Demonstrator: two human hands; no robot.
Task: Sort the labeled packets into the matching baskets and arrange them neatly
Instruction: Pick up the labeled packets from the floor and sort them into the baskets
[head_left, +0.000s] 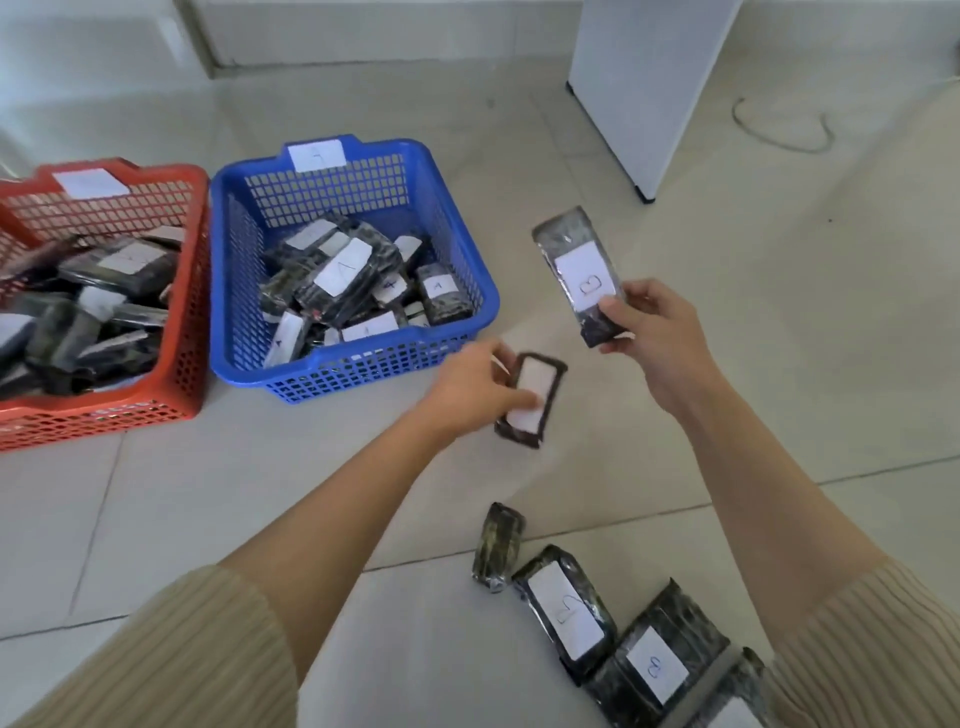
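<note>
The right hand (655, 332) pinches the B packet (574, 260) by its lower end, the left hand (475, 392) grips a second packet (535, 382) near the blue basket (470, 249); both look light and slick, best gripped widthwise.

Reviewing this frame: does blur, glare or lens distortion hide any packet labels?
Head view: motion smears the left hand and the lower packet it grips, label unreadable; the right hand pinches the raised packet, sharper, marked like a B; the tag on the red basket looks washed out; floor joints bow from the wide lens.
</note>
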